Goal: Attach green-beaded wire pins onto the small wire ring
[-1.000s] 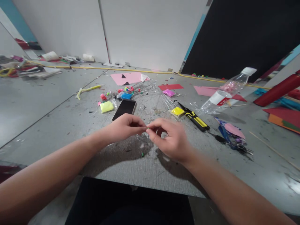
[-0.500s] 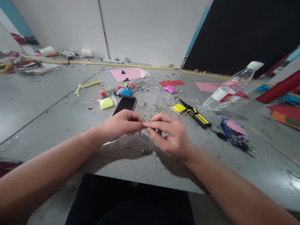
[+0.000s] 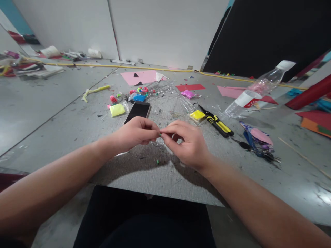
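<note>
At the far left of the frame, a heap of papers and scraps (image 3: 31, 67) lies on the grey floor (image 3: 51, 100). Moving right, a yellow-green strip (image 3: 94, 91) lies just above a lime clay packet (image 3: 117, 110). Beside it is a clear plastic wrapper (image 3: 165, 100), spread flat, with small pink, green and blue clay bits (image 3: 137, 93) on and around its upper left edge. A dark phone (image 3: 138, 111) rests face up on the wrapper's left side.

At the centre, the left hand (image 3: 134, 133) and right hand (image 3: 187, 144) meet fingertip to fingertip. Both are closed in a pinch on a tiny green clay bit (image 3: 160, 134), held just above the wrapper. A second green crumb (image 3: 157, 161) lies on the floor below them.

Further right are a magenta clay packet (image 3: 188, 93), a yellow clay packet (image 3: 198, 114) touching black-and-yellow cutters (image 3: 217, 122), and blue-handled scissors (image 3: 254, 148) by a pink paper disc (image 3: 261, 136). A clear plastic bottle (image 3: 258, 93) with a white cap lies tilted on its side; something pink shows inside its upper part, too blurred to name. At the right edge lie a red roll (image 3: 309, 96) and coloured sheets (image 3: 314, 122).

Compared with half a second ago, the hands sit slightly higher in the frame and the right fingers have curled in more. The green bit now shows between the fingertips, where before it was hidden. The floor items are unmoved.
</note>
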{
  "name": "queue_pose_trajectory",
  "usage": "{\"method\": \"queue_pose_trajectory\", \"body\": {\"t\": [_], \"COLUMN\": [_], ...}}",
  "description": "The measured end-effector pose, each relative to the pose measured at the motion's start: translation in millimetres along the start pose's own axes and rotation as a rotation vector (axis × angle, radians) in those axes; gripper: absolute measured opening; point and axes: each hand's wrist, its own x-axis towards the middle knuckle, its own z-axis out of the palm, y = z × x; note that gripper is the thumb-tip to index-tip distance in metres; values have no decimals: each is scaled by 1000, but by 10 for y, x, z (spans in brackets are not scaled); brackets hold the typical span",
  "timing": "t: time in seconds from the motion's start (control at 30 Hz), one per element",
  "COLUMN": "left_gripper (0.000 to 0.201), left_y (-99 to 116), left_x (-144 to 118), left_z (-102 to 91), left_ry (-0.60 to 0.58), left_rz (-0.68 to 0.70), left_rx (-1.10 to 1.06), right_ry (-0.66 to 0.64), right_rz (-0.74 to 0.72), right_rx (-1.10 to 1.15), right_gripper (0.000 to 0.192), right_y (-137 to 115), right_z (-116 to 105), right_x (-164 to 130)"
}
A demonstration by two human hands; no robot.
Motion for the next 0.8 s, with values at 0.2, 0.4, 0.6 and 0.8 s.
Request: {"method": "queue_pose_trajectory", "body": {"t": [0.2, 0.4, 0.6, 0.8], "left_gripper": [11, 15, 18, 16], "left_y": [30, 69, 72, 35], "left_x": [-30, -42, -38, -42], "left_z": [15, 30, 30, 16], "left_ry": [-14, -55, -60, -54], "left_rz": [-14, -110, -127, -38], "left_rx": [-42, -195, -213, -121], "right_ry": [4, 7, 25, 39], "right_rz": [-17, -77, -89, 8], "right_rx": [10, 29, 26, 48], "right_gripper": [12, 17, 13, 10], "right_y": [-15, -28, -13, -29], "right_z": [6, -14, 1, 2], "right_x": [-9, -24, -18, -6]}}
